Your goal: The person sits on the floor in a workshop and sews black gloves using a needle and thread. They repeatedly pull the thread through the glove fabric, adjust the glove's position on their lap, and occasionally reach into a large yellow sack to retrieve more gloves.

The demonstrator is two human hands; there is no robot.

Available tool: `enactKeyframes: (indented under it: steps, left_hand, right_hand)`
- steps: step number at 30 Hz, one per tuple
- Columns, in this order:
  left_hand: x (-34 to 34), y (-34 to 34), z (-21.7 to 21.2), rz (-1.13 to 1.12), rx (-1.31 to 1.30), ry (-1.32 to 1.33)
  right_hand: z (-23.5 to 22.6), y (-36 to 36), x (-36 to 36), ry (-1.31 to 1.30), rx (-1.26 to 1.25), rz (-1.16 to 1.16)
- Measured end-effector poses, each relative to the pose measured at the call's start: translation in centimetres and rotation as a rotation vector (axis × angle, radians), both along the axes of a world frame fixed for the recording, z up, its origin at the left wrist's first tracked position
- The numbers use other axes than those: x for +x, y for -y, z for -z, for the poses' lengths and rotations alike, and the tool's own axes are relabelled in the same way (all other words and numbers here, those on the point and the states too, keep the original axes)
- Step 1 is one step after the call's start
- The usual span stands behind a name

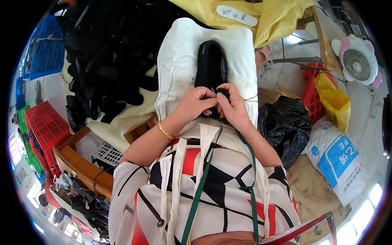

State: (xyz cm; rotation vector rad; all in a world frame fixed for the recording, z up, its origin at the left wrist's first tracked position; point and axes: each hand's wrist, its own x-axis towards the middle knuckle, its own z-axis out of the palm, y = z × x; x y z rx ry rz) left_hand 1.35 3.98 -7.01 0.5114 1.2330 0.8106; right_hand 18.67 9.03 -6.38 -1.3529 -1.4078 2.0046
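Observation:
A black slip-on shoe (210, 61) lies on the white cloth over my lap, its toe pointing away from me. Both hands meet over its near end. My left hand (197, 103) is closed in a pinch there; what its fingertips grip is hidden. My right hand (234, 107) pinches a small black piece (223, 93), perhaps part of the shoe, between thumb and fingers. A thin pale sliver shows between the hands, too small to name. Dark thread (251, 99) loops out to the right of my right hand. The white cloth (176, 69) is spread beneath everything.
Black shoes (108, 53) are heaped at the far left. A pale insole (237, 15) lies on yellow sheeting (277, 16) ahead. An open wooden drawer (83, 157) and red crate (47, 126) stand left. A black bag (286, 122), white sack (337, 157) and fan (357, 61) are right.

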Motion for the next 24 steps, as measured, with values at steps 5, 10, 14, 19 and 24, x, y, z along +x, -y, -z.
enactKeyframes:
  steps: [5, 10, 14, 19, 24]
  left_hand:
    - [0.0, 0.5, 0.0, -0.040, 0.043, 0.005]
    - [0.0, 0.4, -0.3, 0.007, 0.036, -0.005]
    - [-1.4, 0.2, -1.7, 0.019, 0.006, 0.004]
    - [-3.4, 0.7, -2.7, 0.101, 0.125, -0.221]
    - [-3.2, 1.5, -2.3, 0.099, 0.138, -0.255]
  right_hand:
    - [-2.0, -3.5, 1.4, 0.083, -0.039, -0.240]
    - [0.6, -5.7, 1.0, 0.132, 0.700, -0.362]
    - [0.9, -5.1, -0.5, 0.113, 0.507, -0.389]
    - [1.6, -2.1, -0.9, -0.101, -0.145, -0.209]
    - [1.1, -1.7, 0.3, -0.118, 0.340, -0.047]
